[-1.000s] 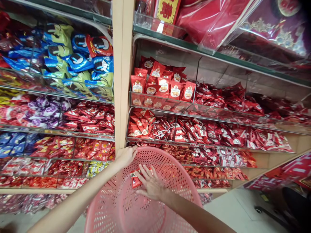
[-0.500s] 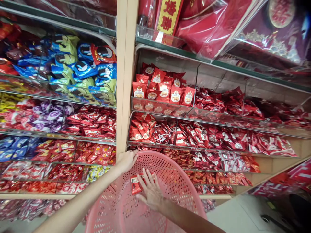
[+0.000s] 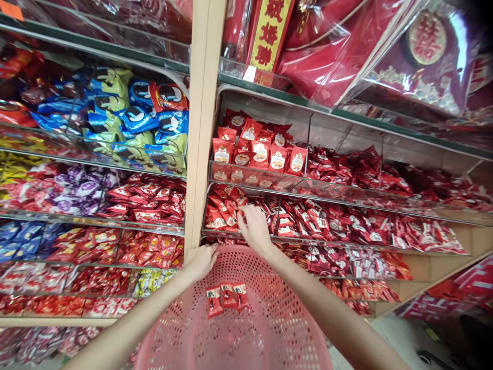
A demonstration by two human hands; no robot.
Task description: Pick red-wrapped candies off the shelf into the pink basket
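Note:
My left hand [image 3: 201,263] is closed over the far rim of a pink perforated plastic basket [image 3: 185,318]. Inside the basket, three small red packets [image 3: 227,296] with dark characters lie side by side. Beyond the rim, my right hand [image 3: 254,226] is at the front of a shelf compartment, beside a pile of red packets [image 3: 222,208]. Its fingers are bent and pressed close together at the packets. Whatever lies between those fingertips, if anything, is hidden.
A wooden upright [image 3: 200,118] divides the shelving. Blue and green wrapped packs [image 3: 138,115] and purple sweets [image 3: 79,187] fill shelves on the left. Red packets with white labels [image 3: 260,151] stand upper right, behind a clear shelf lip [image 3: 269,180]. Plastic-wrapped red goods hang above.
My right hand has left the basket and moved up to the shelf. Three packets now show in the basket where one showed beside my hand. My left hand keeps its hold on the rim.

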